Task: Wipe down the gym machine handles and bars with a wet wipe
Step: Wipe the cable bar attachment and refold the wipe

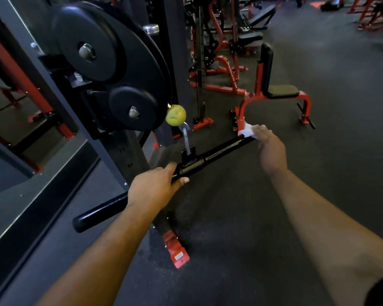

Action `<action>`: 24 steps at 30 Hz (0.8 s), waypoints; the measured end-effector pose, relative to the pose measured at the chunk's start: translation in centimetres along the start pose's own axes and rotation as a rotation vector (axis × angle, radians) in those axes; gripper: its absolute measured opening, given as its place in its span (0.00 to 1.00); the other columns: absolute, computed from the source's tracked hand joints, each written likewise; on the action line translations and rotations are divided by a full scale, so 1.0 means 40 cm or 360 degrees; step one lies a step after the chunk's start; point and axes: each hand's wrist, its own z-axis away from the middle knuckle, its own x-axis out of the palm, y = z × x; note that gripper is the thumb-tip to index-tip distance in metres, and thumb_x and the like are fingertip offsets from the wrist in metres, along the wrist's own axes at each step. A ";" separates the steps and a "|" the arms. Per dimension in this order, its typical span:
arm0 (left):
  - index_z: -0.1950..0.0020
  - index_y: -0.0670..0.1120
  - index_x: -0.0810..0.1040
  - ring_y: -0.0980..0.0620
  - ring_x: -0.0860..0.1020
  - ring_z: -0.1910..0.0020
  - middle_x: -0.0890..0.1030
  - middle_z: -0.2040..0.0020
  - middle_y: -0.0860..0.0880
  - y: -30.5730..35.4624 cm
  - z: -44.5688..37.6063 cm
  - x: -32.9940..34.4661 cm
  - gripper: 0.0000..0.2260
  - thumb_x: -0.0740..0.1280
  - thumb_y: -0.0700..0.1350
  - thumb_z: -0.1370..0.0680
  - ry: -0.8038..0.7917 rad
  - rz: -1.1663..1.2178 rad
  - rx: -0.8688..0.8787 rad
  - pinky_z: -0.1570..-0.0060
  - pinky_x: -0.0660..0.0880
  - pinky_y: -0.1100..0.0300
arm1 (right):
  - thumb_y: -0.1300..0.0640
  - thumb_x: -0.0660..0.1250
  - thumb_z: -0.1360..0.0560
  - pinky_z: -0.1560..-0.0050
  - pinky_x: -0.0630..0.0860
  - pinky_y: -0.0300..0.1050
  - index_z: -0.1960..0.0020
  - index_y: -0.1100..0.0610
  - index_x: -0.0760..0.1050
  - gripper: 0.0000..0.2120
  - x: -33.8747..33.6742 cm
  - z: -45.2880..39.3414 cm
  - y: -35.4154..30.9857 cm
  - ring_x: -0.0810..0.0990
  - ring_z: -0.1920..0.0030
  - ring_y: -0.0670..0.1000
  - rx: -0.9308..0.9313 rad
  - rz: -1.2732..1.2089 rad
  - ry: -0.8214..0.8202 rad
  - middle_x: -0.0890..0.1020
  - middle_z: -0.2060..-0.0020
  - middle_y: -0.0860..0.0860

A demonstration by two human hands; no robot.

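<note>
Black weight plates (111,69) and a yellow-green ball (175,115) hang just left of the cable bar (219,151); a red bench (274,93) stands just past its far end. Left hand (155,188) curls round the bar near its centre clamp. Right hand (271,149) holds the wet wipe (248,130) on the far end; fingers probably curled, blurred. Open floor (329,140) to the right.

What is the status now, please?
Left hand grips black bar near centre. Right hand holds wet wipe on far end. Nothing in the way.
</note>
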 end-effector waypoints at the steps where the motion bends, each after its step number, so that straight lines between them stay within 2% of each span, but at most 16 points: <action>1: 0.28 0.55 0.66 0.51 0.79 0.61 0.73 0.59 0.53 -0.002 -0.001 0.001 0.28 0.50 0.72 0.20 -0.0010 0.0006 0.0004 0.66 0.79 0.53 | 0.74 0.60 0.27 0.25 0.61 0.44 0.31 0.60 0.77 0.27 0.003 -0.002 0.006 0.74 0.28 0.59 0.0163 -0.0092 0.0025 0.78 0.31 0.58; 2: 0.29 0.56 0.66 0.51 0.78 0.62 0.74 0.59 0.54 -0.003 0.000 0.001 0.28 0.50 0.72 0.20 -0.0022 0.0020 0.0005 0.65 0.80 0.53 | 0.75 0.60 0.26 0.25 0.61 0.44 0.32 0.61 0.78 0.25 0.013 0.005 -0.003 0.74 0.29 0.59 0.0262 -0.0204 0.0070 0.78 0.32 0.59; 4: 0.30 0.56 0.66 0.52 0.78 0.63 0.74 0.60 0.54 -0.001 -0.005 0.003 0.27 0.50 0.72 0.20 -0.0039 0.0033 0.0012 0.65 0.80 0.53 | 0.73 0.61 0.23 0.25 0.66 0.46 0.35 0.63 0.79 0.20 0.028 0.038 -0.072 0.77 0.32 0.58 0.0281 -0.0453 0.0201 0.80 0.35 0.58; 5: 0.30 0.55 0.66 0.52 0.77 0.63 0.74 0.60 0.53 0.002 -0.008 0.002 0.27 0.51 0.72 0.20 -0.0044 0.0030 0.0017 0.65 0.80 0.53 | 0.72 0.61 0.22 0.27 0.68 0.43 0.35 0.63 0.80 0.18 0.036 0.065 -0.119 0.79 0.34 0.55 0.0258 -0.0557 0.0258 0.81 0.37 0.56; 7: 0.29 0.55 0.66 0.52 0.78 0.63 0.74 0.59 0.53 0.006 -0.017 -0.004 0.27 0.51 0.71 0.20 -0.0043 0.0019 0.0020 0.64 0.80 0.53 | 0.73 0.62 0.22 0.30 0.68 0.34 0.34 0.61 0.79 0.20 0.051 0.135 -0.221 0.80 0.37 0.51 0.0198 -0.0757 0.0170 0.81 0.37 0.53; 9: 0.28 0.55 0.66 0.52 0.77 0.63 0.73 0.60 0.54 0.007 -0.024 -0.010 0.26 0.53 0.70 0.19 -0.0041 0.0014 0.0005 0.64 0.80 0.53 | 0.74 0.63 0.24 0.28 0.68 0.37 0.31 0.59 0.78 0.25 0.054 0.208 -0.312 0.78 0.34 0.49 -0.0016 -0.0786 0.0004 0.80 0.35 0.54; 11: 0.28 0.55 0.66 0.52 0.77 0.64 0.72 0.61 0.54 0.007 -0.028 -0.011 0.26 0.54 0.70 0.19 -0.0029 0.0020 -0.0016 0.64 0.80 0.54 | 0.75 0.63 0.25 0.29 0.71 0.41 0.33 0.61 0.79 0.23 0.052 0.241 -0.332 0.78 0.33 0.49 -0.0164 -0.0877 -0.0047 0.81 0.35 0.55; 13: 0.28 0.55 0.66 0.52 0.76 0.64 0.72 0.61 0.54 0.007 -0.027 -0.007 0.26 0.53 0.70 0.19 -0.0026 0.0025 -0.0031 0.66 0.79 0.54 | 0.75 0.63 0.26 0.30 0.73 0.42 0.37 0.63 0.82 0.21 0.026 0.213 -0.294 0.80 0.35 0.49 -0.0022 -0.0997 0.0129 0.83 0.38 0.55; 15: 0.28 0.55 0.65 0.52 0.76 0.64 0.72 0.61 0.54 0.011 -0.024 -0.002 0.27 0.52 0.70 0.19 -0.0027 0.0026 -0.0029 0.67 0.79 0.54 | 0.74 0.60 0.26 0.31 0.74 0.44 0.38 0.63 0.82 0.21 -0.004 0.148 -0.213 0.80 0.37 0.48 0.0341 -0.1034 0.0416 0.83 0.40 0.54; 17: 0.28 0.55 0.65 0.51 0.77 0.64 0.73 0.61 0.53 0.014 -0.023 0.001 0.27 0.51 0.71 0.19 -0.0029 0.0027 -0.0021 0.67 0.79 0.54 | 0.72 0.58 0.25 0.30 0.72 0.43 0.35 0.62 0.81 0.23 -0.023 0.066 -0.123 0.79 0.36 0.49 0.0753 -0.1000 0.0537 0.83 0.38 0.53; 19: 0.29 0.55 0.66 0.51 0.78 0.64 0.74 0.61 0.53 0.021 -0.022 0.003 0.28 0.50 0.71 0.20 -0.0041 0.0041 -0.0016 0.66 0.80 0.53 | 0.70 0.57 0.25 0.31 0.71 0.40 0.32 0.60 0.79 0.25 -0.015 0.003 -0.064 0.78 0.33 0.51 0.0973 -0.1055 0.0455 0.81 0.36 0.53; 22: 0.29 0.54 0.66 0.51 0.78 0.64 0.74 0.63 0.54 0.031 -0.017 0.007 0.28 0.50 0.71 0.20 -0.0057 0.0073 -0.0017 0.65 0.80 0.52 | 0.65 0.58 0.24 0.35 0.74 0.43 0.30 0.57 0.78 0.24 0.030 -0.009 -0.078 0.80 0.38 0.50 0.1007 -0.1118 0.0300 0.82 0.38 0.53; 24: 0.30 0.54 0.66 0.51 0.78 0.64 0.73 0.63 0.54 0.039 -0.010 0.010 0.27 0.50 0.71 0.19 -0.0057 0.0105 -0.0031 0.64 0.80 0.51 | 0.66 0.59 0.22 0.39 0.70 0.31 0.30 0.58 0.77 0.23 0.056 0.016 -0.140 0.78 0.37 0.48 0.1067 -0.1141 0.0292 0.81 0.36 0.52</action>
